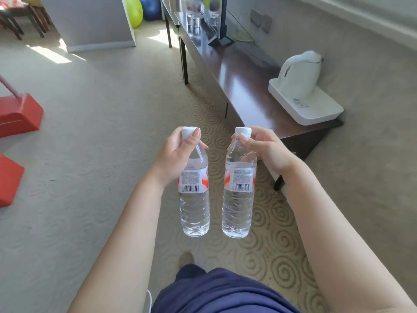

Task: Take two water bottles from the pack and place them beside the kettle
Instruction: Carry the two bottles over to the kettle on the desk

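I hold two clear water bottles with white caps and red-and-white labels, upright above the carpet. My left hand (178, 154) grips the left bottle (195, 206) by its neck and shoulder. My right hand (264, 150) grips the right bottle (238, 206) the same way. A white kettle (301, 74) stands on a white tray (316, 109) at the near end of a long dark wooden table (243, 86), ahead and to the right of both bottles. No bottle pack shows in view.
A TV stand foot (222, 39) and several glasses (194, 19) sit farther along the table. Red objects (20, 114) lie on the patterned carpet at left. A grey wall pillar (90, 21), green and blue balls (135, 10) and chairs are far back.
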